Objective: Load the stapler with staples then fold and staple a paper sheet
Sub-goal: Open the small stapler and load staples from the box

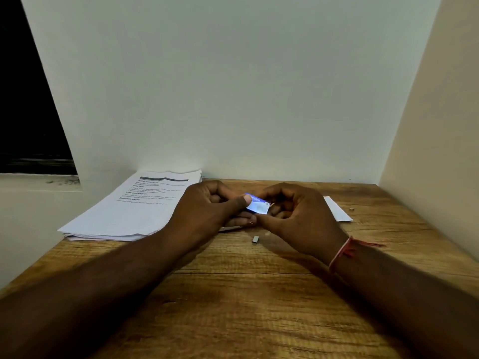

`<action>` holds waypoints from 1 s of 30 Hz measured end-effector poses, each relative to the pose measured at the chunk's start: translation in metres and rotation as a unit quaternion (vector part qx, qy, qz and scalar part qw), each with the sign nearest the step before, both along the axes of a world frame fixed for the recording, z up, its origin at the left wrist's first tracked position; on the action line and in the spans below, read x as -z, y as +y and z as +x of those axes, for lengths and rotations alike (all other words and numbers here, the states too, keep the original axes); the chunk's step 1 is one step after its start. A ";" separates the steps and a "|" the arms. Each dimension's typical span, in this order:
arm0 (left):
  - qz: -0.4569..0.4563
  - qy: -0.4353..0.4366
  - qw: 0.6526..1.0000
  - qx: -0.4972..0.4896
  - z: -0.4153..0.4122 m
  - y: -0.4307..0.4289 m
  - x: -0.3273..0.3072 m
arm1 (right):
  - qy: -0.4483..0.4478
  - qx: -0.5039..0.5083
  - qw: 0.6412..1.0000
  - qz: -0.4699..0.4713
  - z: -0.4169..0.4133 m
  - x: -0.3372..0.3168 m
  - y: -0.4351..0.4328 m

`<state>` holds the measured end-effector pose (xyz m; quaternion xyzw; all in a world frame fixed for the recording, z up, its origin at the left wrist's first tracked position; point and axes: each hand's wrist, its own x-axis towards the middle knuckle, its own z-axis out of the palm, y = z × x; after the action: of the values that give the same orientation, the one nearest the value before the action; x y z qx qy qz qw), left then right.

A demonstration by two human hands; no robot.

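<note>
Both my hands meet over the middle of the wooden table around a small blue staple box. My left hand pinches the box's left end with thumb on top. My right hand curls round its right end, fingers bent at the box's opening. A short strip of staples lies on the table just in front of the hands. A stack of printed paper sheets lies at the back left. No stapler shows in view; my hands hide what is under them.
A folded white paper lies to the right of my right hand, with a tiny metal bit beside it. White walls close the desk at the back and right. A red thread band is on my right wrist.
</note>
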<state>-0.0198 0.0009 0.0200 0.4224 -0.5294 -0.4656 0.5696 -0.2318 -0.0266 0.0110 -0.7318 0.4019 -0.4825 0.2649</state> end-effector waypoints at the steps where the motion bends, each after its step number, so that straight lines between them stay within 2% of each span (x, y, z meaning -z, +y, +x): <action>1: 0.003 0.003 1.000 0.001 0.000 0.000 0.000 | 0.006 0.010 1.000 -0.008 -0.001 -0.001 0.000; 9: 0.067 0.058 0.995 0.042 0.000 -0.001 0.001 | 0.043 0.017 0.998 -0.047 -0.004 -0.001 0.000; 13: 0.065 0.035 0.996 0.046 -0.001 -0.001 0.001 | 0.057 0.020 0.997 -0.053 -0.006 -0.002 -0.001; 15: 0.022 -0.054 0.998 0.008 0.005 -0.003 -0.001 | 0.065 0.016 0.996 -0.059 -0.006 -0.004 -0.002; 16: -0.020 -0.144 0.989 -0.023 0.009 -0.004 -0.003 | 0.080 0.011 0.995 -0.063 -0.007 -0.006 -0.001; 18: -0.096 -0.317 0.942 -0.054 0.015 -0.002 -0.008 | 0.126 -0.002 0.990 -0.064 -0.009 -0.009 0.000; 19: -0.120 -0.366 0.922 -0.040 0.017 0.001 -0.010 | 0.142 -0.010 0.988 -0.061 -0.010 -0.010 0.001; 24: -0.193 -0.470 0.861 0.024 0.029 -0.001 -0.017 | 0.158 -0.051 0.985 -0.045 -0.011 -0.007 0.003; 30: -0.119 -0.572 0.807 0.083 0.042 -0.004 -0.025 | 0.183 -0.090 0.979 0.010 -0.016 -0.013 0.007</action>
<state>0.0222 -0.0031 0.0447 0.4957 -0.8437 -0.1182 0.1689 -0.2473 -0.0199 0.0238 -0.8382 0.3809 -0.3102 0.2369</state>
